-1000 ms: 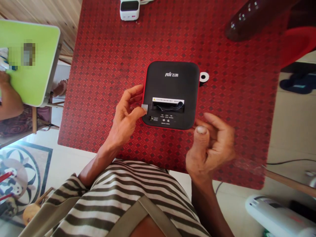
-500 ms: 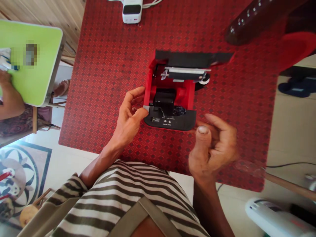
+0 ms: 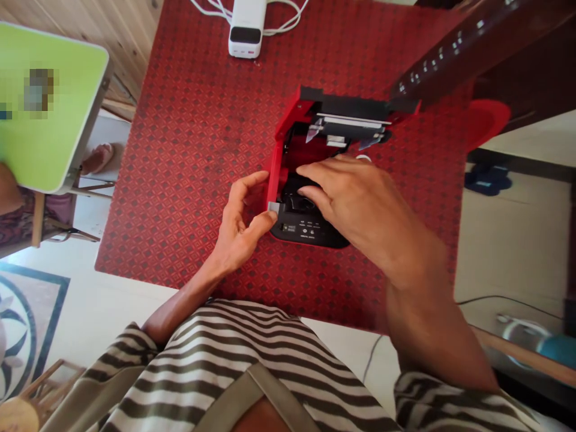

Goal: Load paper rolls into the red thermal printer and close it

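A black and red thermal receipt printer (image 3: 310,231) stands on a red patterned mat (image 3: 180,180), its black lid (image 3: 346,107) swung wide open away from me. The red interior and a metal print bar (image 3: 348,123) show. My left hand (image 3: 238,225) pinches a small grey tab (image 3: 272,206) at the printer's front left corner between thumb and fingers. My right hand (image 3: 360,207) reaches over the printer, its fingers lying on a black object (image 3: 292,201) inside. That hand hides most of the object.
A white box (image 3: 245,30) with white cables sits at the mat's far edge. A dark ridged object (image 3: 454,60) overhangs the upper right. On the left stands a green table (image 3: 49,102), with a person's arm (image 3: 6,186) at its edge.
The printer's lid has swung open, exposing the red interior. My right hand has moved from beside the printer to over it, and its fingers now lie on the black object.
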Demonstrator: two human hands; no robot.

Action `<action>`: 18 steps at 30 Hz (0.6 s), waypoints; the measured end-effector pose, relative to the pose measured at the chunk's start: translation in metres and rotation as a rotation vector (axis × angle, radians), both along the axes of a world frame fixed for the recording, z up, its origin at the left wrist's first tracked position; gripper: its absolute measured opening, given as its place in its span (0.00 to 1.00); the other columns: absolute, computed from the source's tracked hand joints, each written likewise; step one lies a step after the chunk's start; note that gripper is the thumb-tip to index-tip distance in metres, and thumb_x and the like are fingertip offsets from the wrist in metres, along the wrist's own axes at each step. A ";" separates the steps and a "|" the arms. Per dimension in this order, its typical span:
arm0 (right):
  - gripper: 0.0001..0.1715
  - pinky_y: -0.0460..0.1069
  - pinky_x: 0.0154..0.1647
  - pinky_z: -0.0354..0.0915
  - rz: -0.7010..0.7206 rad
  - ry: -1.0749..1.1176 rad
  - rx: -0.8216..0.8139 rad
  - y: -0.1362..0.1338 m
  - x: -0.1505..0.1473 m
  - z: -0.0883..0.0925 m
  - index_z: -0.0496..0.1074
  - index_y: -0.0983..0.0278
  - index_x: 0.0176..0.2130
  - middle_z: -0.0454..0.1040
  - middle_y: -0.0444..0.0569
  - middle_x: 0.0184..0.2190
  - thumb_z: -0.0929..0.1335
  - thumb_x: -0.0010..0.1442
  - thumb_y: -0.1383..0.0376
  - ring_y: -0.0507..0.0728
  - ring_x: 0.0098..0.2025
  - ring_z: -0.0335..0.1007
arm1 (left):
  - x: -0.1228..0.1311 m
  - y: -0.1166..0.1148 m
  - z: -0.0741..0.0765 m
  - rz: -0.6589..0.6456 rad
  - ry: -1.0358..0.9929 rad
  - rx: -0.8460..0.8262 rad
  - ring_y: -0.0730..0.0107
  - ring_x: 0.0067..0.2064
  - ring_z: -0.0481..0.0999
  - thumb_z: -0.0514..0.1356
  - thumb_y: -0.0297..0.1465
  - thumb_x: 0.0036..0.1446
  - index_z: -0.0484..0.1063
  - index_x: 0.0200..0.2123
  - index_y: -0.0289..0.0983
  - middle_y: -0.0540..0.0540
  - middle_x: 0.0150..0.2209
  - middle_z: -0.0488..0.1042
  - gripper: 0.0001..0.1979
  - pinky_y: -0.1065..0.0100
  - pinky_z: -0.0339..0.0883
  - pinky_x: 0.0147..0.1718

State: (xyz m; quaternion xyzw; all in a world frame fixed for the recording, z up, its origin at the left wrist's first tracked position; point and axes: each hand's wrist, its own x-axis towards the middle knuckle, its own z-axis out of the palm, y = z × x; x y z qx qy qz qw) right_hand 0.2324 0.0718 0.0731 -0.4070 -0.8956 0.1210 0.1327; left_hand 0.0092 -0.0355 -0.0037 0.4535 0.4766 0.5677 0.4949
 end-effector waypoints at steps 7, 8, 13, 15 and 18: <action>0.11 0.65 0.60 0.83 0.069 -0.181 -0.042 0.024 -0.007 -0.011 0.86 0.57 0.50 0.93 0.56 0.50 0.75 0.74 0.71 0.73 0.54 0.91 | 0.002 -0.003 0.006 -0.012 -0.038 -0.057 0.34 0.80 0.81 0.78 0.49 0.75 0.79 0.77 0.50 0.37 0.77 0.82 0.34 0.29 0.72 0.85; 0.10 0.65 0.59 0.83 0.079 -0.185 -0.028 0.025 -0.007 -0.010 0.86 0.57 0.49 0.93 0.56 0.49 0.75 0.74 0.71 0.72 0.53 0.91 | 0.002 -0.002 0.006 -0.013 -0.041 -0.061 0.34 0.80 0.81 0.78 0.49 0.75 0.79 0.77 0.50 0.37 0.77 0.82 0.34 0.28 0.71 0.85; 0.08 0.65 0.52 0.81 0.042 -0.142 -0.006 0.020 -0.006 -0.001 0.85 0.55 0.49 0.92 0.54 0.47 0.75 0.74 0.68 0.73 0.49 0.90 | 0.001 -0.002 0.010 -0.015 -0.018 -0.079 0.34 0.80 0.81 0.77 0.48 0.75 0.78 0.77 0.49 0.37 0.77 0.82 0.33 0.29 0.73 0.85; 0.08 0.66 0.53 0.81 0.009 -0.105 -0.022 0.015 -0.005 0.005 0.86 0.54 0.50 0.92 0.55 0.47 0.76 0.75 0.67 0.74 0.51 0.91 | 0.001 -0.002 0.011 -0.013 -0.006 -0.079 0.35 0.80 0.81 0.77 0.48 0.75 0.78 0.77 0.49 0.37 0.77 0.83 0.33 0.30 0.74 0.84; 0.08 0.66 0.54 0.81 -0.003 -0.060 -0.032 0.008 -0.003 0.015 0.86 0.54 0.51 0.92 0.56 0.49 0.74 0.78 0.66 0.75 0.53 0.91 | 0.001 -0.002 0.013 -0.017 -0.004 -0.072 0.37 0.79 0.83 0.77 0.48 0.75 0.78 0.76 0.49 0.37 0.77 0.83 0.33 0.33 0.75 0.84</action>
